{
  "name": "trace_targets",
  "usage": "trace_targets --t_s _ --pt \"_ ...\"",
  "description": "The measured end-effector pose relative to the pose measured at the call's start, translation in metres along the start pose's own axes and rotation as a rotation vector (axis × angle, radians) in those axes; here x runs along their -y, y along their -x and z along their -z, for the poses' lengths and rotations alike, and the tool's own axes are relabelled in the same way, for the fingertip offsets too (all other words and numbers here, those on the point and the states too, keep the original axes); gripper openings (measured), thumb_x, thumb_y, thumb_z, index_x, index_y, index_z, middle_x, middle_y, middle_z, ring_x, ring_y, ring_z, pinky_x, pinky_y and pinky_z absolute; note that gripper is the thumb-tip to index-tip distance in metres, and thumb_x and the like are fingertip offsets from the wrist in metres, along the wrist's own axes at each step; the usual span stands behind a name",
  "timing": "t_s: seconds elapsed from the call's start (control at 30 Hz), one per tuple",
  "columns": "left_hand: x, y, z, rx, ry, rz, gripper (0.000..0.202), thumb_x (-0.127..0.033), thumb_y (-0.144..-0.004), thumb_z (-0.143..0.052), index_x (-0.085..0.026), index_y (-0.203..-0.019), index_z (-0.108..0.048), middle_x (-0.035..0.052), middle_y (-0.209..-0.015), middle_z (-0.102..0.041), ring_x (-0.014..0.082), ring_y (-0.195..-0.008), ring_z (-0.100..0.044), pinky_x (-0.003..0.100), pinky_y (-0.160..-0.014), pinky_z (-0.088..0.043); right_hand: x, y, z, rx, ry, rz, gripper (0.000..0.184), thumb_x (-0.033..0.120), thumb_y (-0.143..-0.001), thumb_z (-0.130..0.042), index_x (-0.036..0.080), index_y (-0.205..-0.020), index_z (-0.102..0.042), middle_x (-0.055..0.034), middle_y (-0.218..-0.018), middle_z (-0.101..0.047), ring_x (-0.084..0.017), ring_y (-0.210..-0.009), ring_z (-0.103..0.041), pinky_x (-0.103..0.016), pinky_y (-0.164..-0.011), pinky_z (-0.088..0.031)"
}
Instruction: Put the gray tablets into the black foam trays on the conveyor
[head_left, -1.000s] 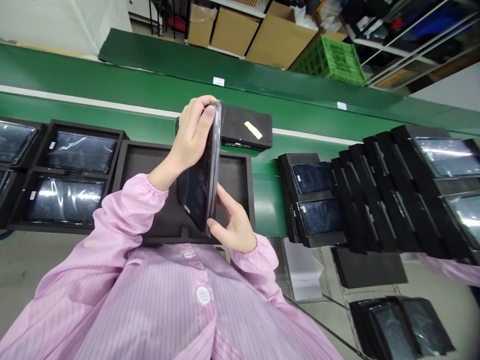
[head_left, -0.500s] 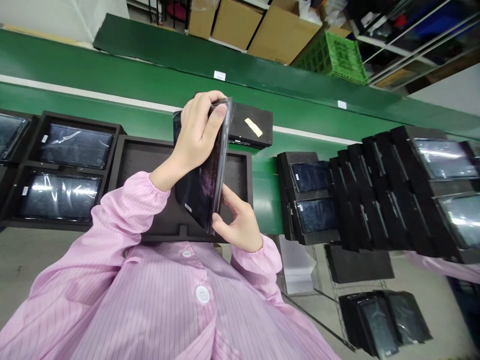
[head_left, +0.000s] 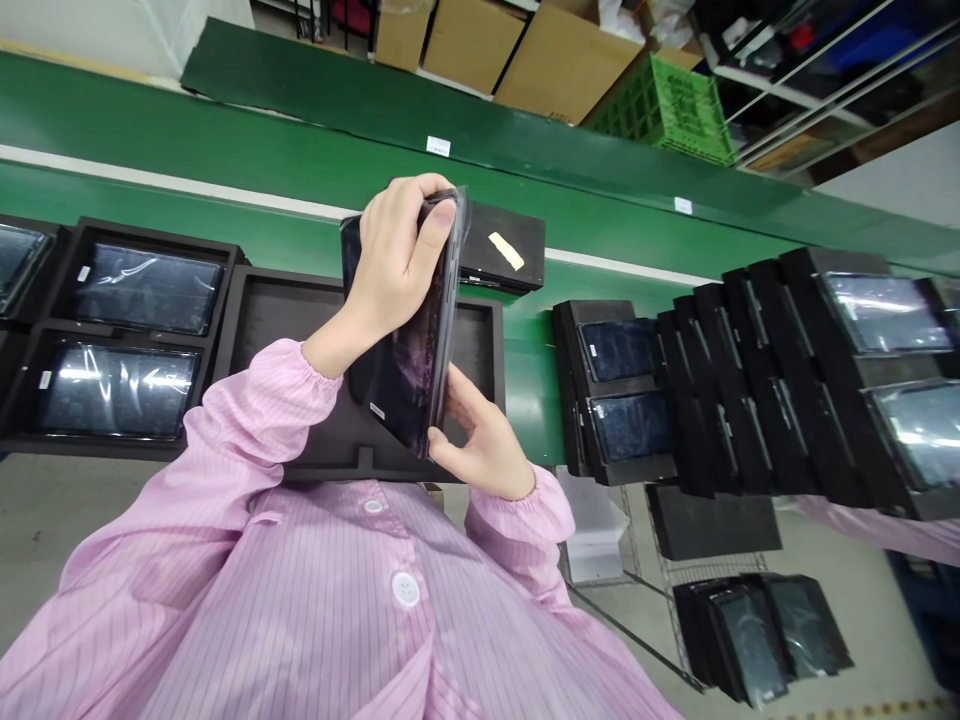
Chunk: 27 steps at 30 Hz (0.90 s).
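I hold a dark flat tablet in a clear plastic sleeve on edge above an empty black foam tray. My left hand wraps round its top end, thumb laid along the edge. My right hand grips its lower end, fingers curled on the corner. Both arms wear pink striped sleeves. A small white label shows near the tablet's lower corner.
Black trays with wrapped tablets lie on the left. A black box with yellow tape sits behind the tablet on the green conveyor. A row of stacked trays fills the right. Cardboard boxes and a green crate stand behind.
The tablet has turned slightly, showing more of its dark face, and has risen a little. My right hand has shifted up along its lower corner.
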<state>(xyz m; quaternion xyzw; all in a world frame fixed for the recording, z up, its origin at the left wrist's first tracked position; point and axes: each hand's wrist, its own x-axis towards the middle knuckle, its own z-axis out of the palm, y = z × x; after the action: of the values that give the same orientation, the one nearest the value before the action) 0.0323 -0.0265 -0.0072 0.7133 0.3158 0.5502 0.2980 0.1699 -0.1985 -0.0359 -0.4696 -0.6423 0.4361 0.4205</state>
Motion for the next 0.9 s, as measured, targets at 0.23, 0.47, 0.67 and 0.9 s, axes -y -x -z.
trace_targets --t_s 0.23,0.47,0.67,0.9 --pt "0.006 -0.002 -0.001 -0.032 0.024 -0.007 0.044 -0.065 -0.095 -0.038 -0.03 -0.112 -0.059 0.0061 -0.115 -0.063 0.0259 -0.125 -0.052 0.044 -0.114 -0.029 -0.009 -0.003 -0.005 -0.144 0.024 -0.045 0.056 0.031 -0.093 -0.058 0.024 -0.148 -0.051 -0.005 -0.139 -0.064 -0.027 -0.124 -0.066 -0.046 -0.108 -0.055" --pt "0.021 -0.01 -0.001 -0.078 0.014 0.014 0.042 -0.065 -0.094 -0.041 -0.03 -0.107 -0.06 0.0057 -0.11 -0.063 0.025 -0.121 -0.053 0.041 -0.113 -0.029 -0.016 -0.004 0.004 -0.098 -0.028 0.002 0.05 0.032 -0.1 -0.047 0.032 -0.151 -0.046 0.004 -0.154 -0.049 -0.024 -0.147 -0.042 -0.049 -0.126 -0.031" --pt "0.025 -0.011 -0.002 -0.125 0.026 0.023 0.038 -0.064 -0.093 -0.044 -0.03 -0.103 -0.06 0.0054 -0.106 -0.061 0.0253 -0.125 -0.05 0.041 -0.115 -0.028 -0.025 -0.001 0.002 -0.104 -0.106 -0.049 0.058 0.042 -0.096 -0.055 0.028 -0.152 -0.045 -0.0018 -0.152 -0.051 -0.028 -0.143 -0.046 -0.052 -0.122 -0.037" --pt "0.02 -0.01 -0.003 -0.128 0.031 0.025 0.036 -0.063 -0.094 -0.046 -0.031 -0.103 -0.058 0.0052 -0.105 -0.06 0.0251 -0.126 -0.048 0.041 -0.114 -0.027 -0.022 -0.005 0.004 -0.154 0.041 -0.027 0.051 0.04 -0.1 -0.052 0.027 -0.149 -0.049 -0.0009 -0.147 -0.057 -0.024 -0.137 -0.055 -0.045 -0.118 -0.045"
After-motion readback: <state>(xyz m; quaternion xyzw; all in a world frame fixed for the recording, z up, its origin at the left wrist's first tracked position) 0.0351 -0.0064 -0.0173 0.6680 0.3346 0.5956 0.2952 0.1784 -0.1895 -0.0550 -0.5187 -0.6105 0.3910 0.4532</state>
